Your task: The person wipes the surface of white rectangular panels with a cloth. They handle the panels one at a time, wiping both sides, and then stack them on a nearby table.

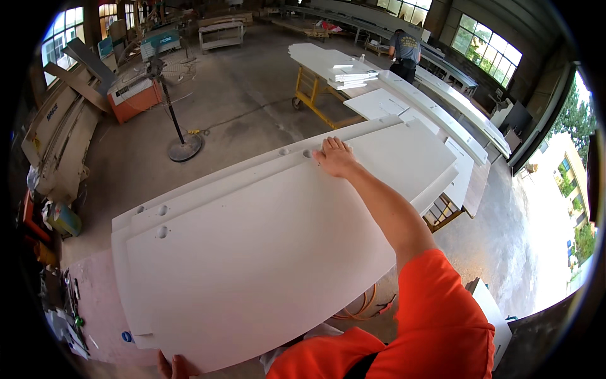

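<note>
A large white panel (pixel 271 252) with round cup holes along its far edge lies tilted in front of me, on top of other white panels (pixel 208 181) whose edges show beyond it. My right hand (pixel 336 156) reaches across to the far edge, beside a cup hole, with its fingers bent over that edge. At the near left corner, my left hand (pixel 174 366) grips the panel's near edge. Only a few of its fingers show, and the rest is cut off by the picture's lower rim.
A worktable (pixel 314 98) with more white panels stretches away at right, where a co-worker (pixel 404 54) stands. A pedestal fan (pixel 183 146) stands on the floor at left. Tools (pixel 74 300) lie on a pinkish surface at lower left. An orange hose (pixel 363 309) lies below the panel.
</note>
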Action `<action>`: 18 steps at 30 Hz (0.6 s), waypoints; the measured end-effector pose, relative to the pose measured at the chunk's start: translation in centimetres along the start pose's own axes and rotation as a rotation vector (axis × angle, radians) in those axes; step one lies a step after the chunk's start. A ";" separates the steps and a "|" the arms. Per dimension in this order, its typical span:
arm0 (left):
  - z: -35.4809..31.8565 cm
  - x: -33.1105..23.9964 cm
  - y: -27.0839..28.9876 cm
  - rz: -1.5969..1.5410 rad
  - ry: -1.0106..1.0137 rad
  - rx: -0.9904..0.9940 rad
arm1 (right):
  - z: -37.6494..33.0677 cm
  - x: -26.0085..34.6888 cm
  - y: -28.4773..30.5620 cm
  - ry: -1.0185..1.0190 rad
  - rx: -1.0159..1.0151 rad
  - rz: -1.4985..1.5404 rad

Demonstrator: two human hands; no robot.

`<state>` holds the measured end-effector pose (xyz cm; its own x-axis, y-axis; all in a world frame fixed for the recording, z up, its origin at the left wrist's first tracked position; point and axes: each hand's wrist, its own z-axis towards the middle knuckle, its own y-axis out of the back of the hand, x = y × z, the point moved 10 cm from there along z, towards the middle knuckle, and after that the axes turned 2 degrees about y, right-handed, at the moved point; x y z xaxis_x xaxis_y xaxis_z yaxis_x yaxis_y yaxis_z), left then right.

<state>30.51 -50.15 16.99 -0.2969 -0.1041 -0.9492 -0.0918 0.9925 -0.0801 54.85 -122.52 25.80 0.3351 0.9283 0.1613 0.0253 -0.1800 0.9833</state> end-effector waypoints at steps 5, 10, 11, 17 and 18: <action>-1.3 -2.1 -1.8 -0.002 -0.070 -0.102 | -4.0 3.1 -2.2 0.195 -0.014 -0.059; -1.3 -2.9 -3.5 0.000 -0.115 -0.042 | -2.3 -1.4 -0.5 0.146 -0.028 -0.035; -1.4 -2.7 -3.2 0.012 -0.109 -0.083 | -1.6 -3.1 0.5 0.071 -0.029 -0.029; -1.3 0.2 0.8 0.055 -0.049 -0.206 | -4.7 0.7 -2.2 0.236 -0.014 -0.073; -1.2 0.1 0.9 0.060 -0.065 -0.216 | -3.8 -1.0 -1.3 0.189 -0.037 -0.085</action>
<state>29.25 -49.36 17.19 -0.2470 -0.0341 -0.9684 -0.2790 0.9596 0.0374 50.91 -121.96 24.70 0.1501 0.9848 0.0871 0.0102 -0.0896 0.9959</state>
